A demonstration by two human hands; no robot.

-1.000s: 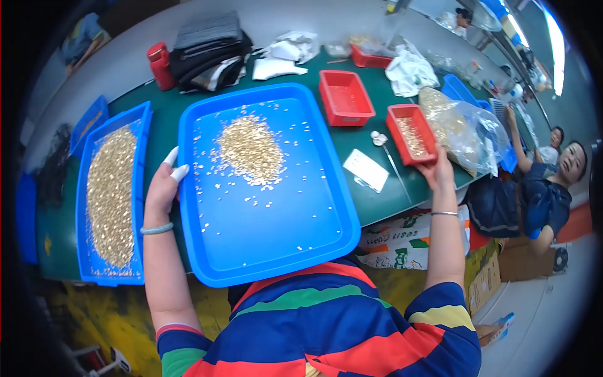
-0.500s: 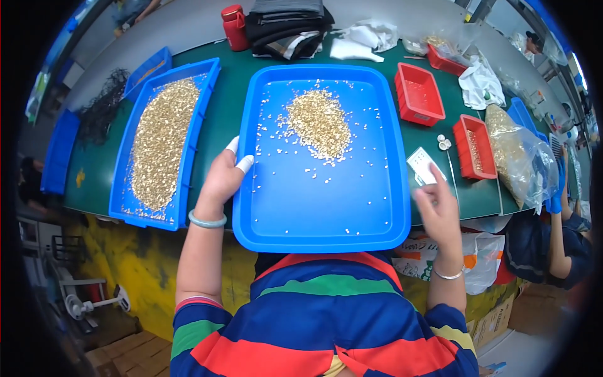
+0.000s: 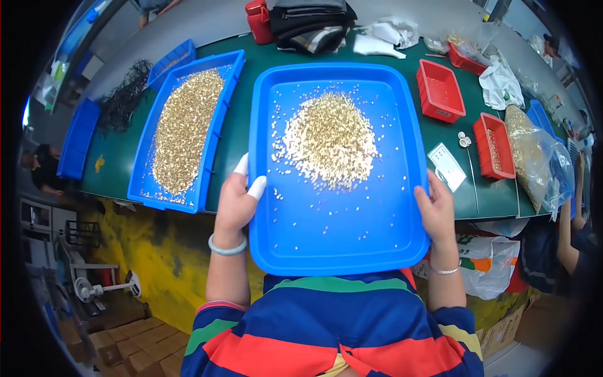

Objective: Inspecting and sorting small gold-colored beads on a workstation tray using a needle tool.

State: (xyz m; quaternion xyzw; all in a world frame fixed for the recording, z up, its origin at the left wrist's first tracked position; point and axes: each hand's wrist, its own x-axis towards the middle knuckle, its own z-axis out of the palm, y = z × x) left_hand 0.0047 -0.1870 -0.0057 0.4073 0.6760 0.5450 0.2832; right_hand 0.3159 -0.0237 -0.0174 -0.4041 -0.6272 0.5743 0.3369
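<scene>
A large blue tray [image 3: 339, 248] is held level in front of my body, its near edge past the table's front. My left hand [image 3: 237, 200], with white covers on two fingertips, closes on the tray's left rim. On the opposite rim my right hand [image 3: 436, 207] is closed, thumb over the edge; the fingers underneath are hidden. Inside the tray lies a heap of small gold-coloured pieces [image 3: 331, 139], blurred at its near side, with several loose ones scattered around it.
Left of it stands another blue tray [image 3: 220, 119] full of similar pieces. Red bins [image 3: 441, 94], a white card [image 3: 446, 166] and a clear bag of pieces [image 3: 524, 154] lie to the right. A red flask [image 3: 259, 22] and folded clothes [image 3: 314, 25] are behind. A co-worker's arm [image 3: 566, 232] shows at far right.
My right hand, earlier off the tray, now grips its right rim. The heap has spread wider and nearer to me. The tray appears slightly closer to my body.
</scene>
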